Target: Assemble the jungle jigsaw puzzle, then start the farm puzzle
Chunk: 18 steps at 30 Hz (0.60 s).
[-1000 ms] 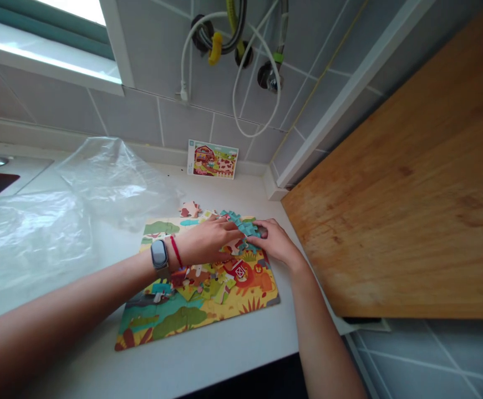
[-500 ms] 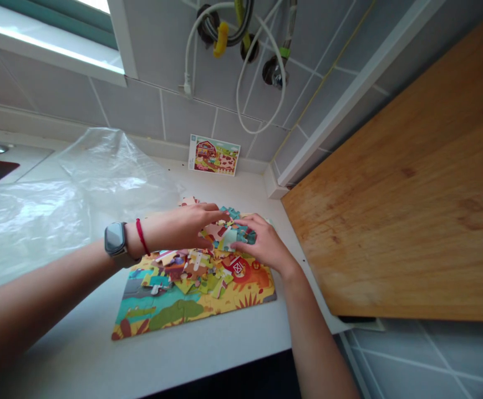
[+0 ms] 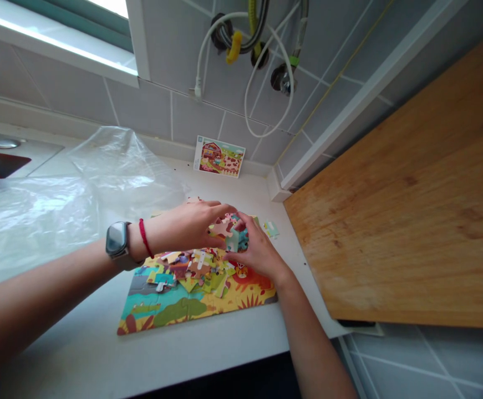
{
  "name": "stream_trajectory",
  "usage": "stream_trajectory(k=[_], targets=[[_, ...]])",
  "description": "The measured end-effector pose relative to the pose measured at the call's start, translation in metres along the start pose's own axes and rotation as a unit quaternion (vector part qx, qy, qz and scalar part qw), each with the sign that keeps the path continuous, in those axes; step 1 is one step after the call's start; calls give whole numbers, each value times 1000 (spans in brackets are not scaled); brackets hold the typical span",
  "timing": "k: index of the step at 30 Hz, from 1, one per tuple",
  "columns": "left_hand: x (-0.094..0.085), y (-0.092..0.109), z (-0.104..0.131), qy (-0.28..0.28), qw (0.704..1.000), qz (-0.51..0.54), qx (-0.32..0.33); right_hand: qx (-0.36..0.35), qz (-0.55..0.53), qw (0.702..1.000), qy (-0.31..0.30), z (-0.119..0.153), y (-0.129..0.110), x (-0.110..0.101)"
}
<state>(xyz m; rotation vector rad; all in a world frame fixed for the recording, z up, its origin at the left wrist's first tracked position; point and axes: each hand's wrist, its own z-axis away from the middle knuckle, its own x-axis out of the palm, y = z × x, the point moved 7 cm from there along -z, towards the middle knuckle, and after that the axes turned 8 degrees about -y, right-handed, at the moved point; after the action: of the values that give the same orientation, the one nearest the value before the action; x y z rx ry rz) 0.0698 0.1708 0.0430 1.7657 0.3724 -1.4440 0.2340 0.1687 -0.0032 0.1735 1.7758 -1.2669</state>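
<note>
Between my two hands is a bunch of jigsaw puzzle pieces [image 3: 232, 239], pink-brown and teal. My left hand [image 3: 197, 224], with a watch and red cord at the wrist, curls its fingers round the left side. From the right, my right hand [image 3: 262, 250] cups the same pieces with thumb and fingers bent; some fingertips are hidden. Below them lies a colourful assembled puzzle [image 3: 178, 313] with animals and plants. Loose puzzle pieces [image 3: 202, 265] are heaped on its middle. One light-teal puzzle piece [image 3: 271, 229] rests on the counter beyond my right hand.
A picture card [image 3: 220, 157] of a barn and cow leans against the tiled wall. Crumpled clear plastic [image 3: 120, 166] spreads over the white counter [image 3: 79, 343] at left. A wooden board [image 3: 411, 199] stands at right. Hoses and a white cable [image 3: 245, 105] hang above.
My hands have closed in on the pieces, fingertips now nearly meeting over them. The light-teal piece at right has come into view. The whole view has shifted slightly.
</note>
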Motion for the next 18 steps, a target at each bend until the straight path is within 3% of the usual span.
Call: stream_trajectory(k=[6,12,18], targets=[[15,8,-1,-20,998,46,-35,18,-66,997,35,1,4,8],[23,2,-5,-31,995,95,8,19,-84,996,35,-1,9,7],[25,-3,-7,-25,997,74,14,5,-118,992,41,-2,8,3]])
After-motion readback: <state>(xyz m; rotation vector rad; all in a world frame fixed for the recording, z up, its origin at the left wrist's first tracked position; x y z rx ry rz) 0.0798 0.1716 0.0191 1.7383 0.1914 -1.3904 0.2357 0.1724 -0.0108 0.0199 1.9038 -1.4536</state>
